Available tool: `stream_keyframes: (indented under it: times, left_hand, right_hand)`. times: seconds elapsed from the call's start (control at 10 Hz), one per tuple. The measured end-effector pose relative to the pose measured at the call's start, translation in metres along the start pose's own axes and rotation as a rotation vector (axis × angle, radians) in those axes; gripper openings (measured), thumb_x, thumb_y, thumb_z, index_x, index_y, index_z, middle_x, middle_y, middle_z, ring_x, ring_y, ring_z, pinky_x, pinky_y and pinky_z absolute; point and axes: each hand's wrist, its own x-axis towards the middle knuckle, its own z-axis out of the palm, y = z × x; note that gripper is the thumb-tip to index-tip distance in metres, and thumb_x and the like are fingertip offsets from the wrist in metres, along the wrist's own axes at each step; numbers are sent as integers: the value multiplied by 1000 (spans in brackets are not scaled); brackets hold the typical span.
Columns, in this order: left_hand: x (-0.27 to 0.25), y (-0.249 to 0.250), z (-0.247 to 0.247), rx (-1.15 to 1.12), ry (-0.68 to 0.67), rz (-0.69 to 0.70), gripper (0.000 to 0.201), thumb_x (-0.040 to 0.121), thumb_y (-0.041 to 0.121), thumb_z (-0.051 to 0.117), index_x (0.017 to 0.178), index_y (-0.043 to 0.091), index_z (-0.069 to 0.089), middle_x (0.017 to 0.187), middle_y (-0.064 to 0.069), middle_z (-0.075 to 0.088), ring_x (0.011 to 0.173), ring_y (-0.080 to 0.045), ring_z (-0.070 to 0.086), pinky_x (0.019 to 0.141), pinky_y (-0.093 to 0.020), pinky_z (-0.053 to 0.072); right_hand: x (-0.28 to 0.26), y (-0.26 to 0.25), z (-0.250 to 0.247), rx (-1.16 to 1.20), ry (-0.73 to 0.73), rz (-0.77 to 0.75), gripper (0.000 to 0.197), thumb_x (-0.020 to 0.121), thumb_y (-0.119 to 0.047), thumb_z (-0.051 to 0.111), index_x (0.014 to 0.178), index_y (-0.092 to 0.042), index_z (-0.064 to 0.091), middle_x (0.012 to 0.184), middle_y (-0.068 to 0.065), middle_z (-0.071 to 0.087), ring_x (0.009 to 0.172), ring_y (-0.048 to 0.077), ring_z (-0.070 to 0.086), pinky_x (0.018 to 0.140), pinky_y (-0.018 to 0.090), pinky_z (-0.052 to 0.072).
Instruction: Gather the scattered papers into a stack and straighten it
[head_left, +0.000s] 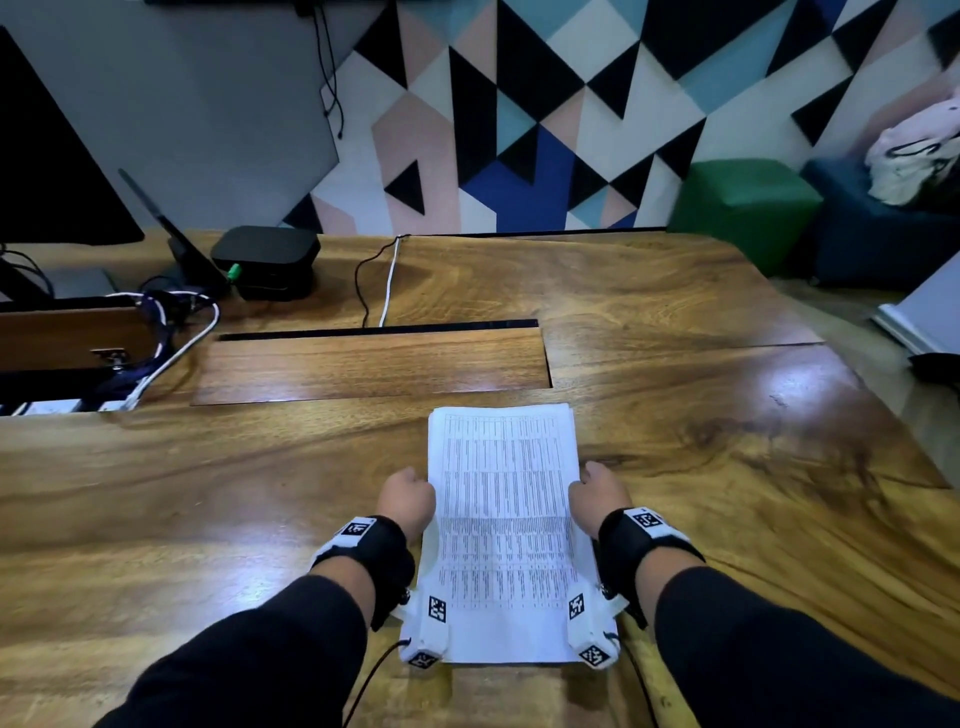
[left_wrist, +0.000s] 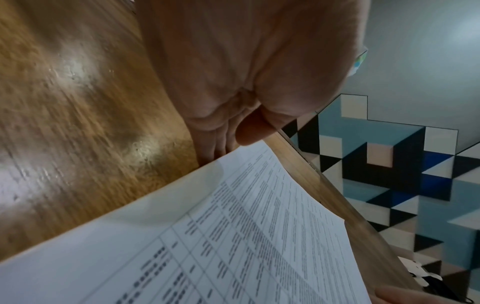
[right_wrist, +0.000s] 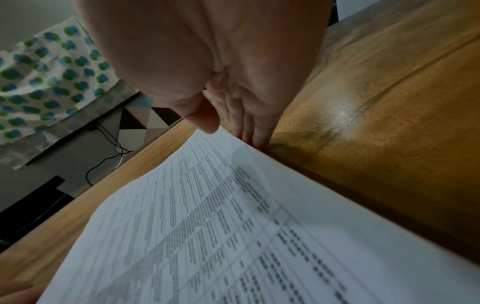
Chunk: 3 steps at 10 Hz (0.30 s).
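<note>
A stack of white printed papers (head_left: 501, 519) sits in front of me on the wooden table (head_left: 208, 493), its near end lifted toward me. My left hand (head_left: 408, 496) grips the stack's left long edge and my right hand (head_left: 597, 493) grips the right one. From the left wrist, the left hand (left_wrist: 231, 144) pinches the papers (left_wrist: 233, 236), thumb on top and fingers beneath. The right wrist view has the right hand (right_wrist: 226, 131) holding the papers (right_wrist: 233, 226) the same way. The edges look nearly flush, with slight offsets at the far end.
A recessed wooden hatch panel (head_left: 374, 364) lies just beyond the stack. Farther back on the left are a black box (head_left: 265, 254), tangled cables (head_left: 171, 322) and a dark monitor (head_left: 47, 171). Green (head_left: 743, 202) and blue stools stand off the table's right corner.
</note>
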Motion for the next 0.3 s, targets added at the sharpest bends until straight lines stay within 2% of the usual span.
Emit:
stream_keyframes:
  times: [0.1,0.2,0.3]
  left_hand:
    - [4,-6,2,-9,18,11,50,92,0,40,139,-16,33,147,-33,40,134,-46,42,108,-51,36]
    - [0,-4,-2,-66,20,19,59,94,3,44,150,-4,28,157,-17,34,143,-33,35,116,-40,30]
    - [-15,-23,-13,-20,83,102,59,96,9,46,152,5,29,159,-9,32,146,-25,31,118,-35,25]
  right_hand:
    - [7,8,1,48,-19,12,20,90,-5,37,75,-12,48,94,7,64,83,24,58,68,27,41]
    - [3,11,-5,121,-51,31,38,95,-9,40,131,1,48,139,12,53,125,29,52,101,35,40]
    - [-17,26,-13,1,-8,-28,53,99,-27,43,148,-10,33,153,4,38,139,22,38,110,32,32]
